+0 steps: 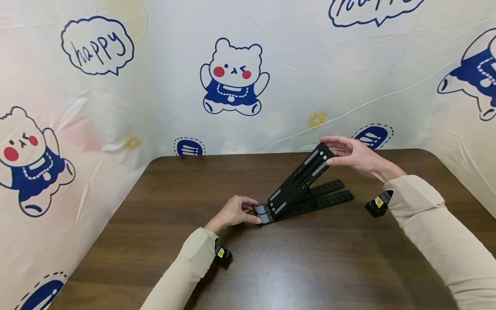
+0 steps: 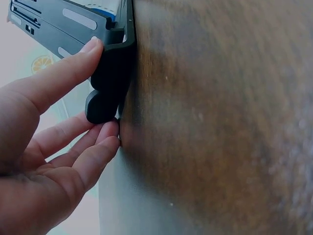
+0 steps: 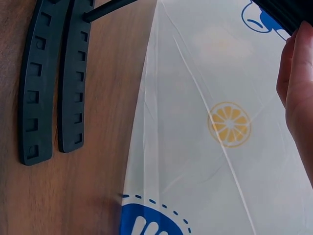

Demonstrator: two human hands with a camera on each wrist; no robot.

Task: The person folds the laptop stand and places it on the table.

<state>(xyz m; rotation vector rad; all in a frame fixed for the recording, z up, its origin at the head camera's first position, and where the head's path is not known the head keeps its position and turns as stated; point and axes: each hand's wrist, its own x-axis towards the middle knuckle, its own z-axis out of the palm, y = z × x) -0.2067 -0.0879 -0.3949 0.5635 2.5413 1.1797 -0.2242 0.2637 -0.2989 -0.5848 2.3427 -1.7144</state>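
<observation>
A black folding laptop stand (image 1: 297,180) sits on the table with its top plate tilted up toward the right. Its two notched base arms (image 1: 331,199) lie flat on the wood, joined to the plate by a support bar (image 3: 110,9). At the low hinged end, my left hand (image 1: 235,211) grips the stand, thumb on one side and fingers on the other; the left wrist view shows the thumb on the dark corner (image 2: 111,66). My right hand (image 1: 358,157) holds the raised end of the plate between thumb and fingers. Only part of that hand shows in the right wrist view.
The brown wooden table (image 1: 155,258) carries the stand near its middle. A pale printed curtain (image 1: 162,86) with cartoon bears hangs behind the table and along its sides. Each wrist wears a small black camera (image 1: 377,206).
</observation>
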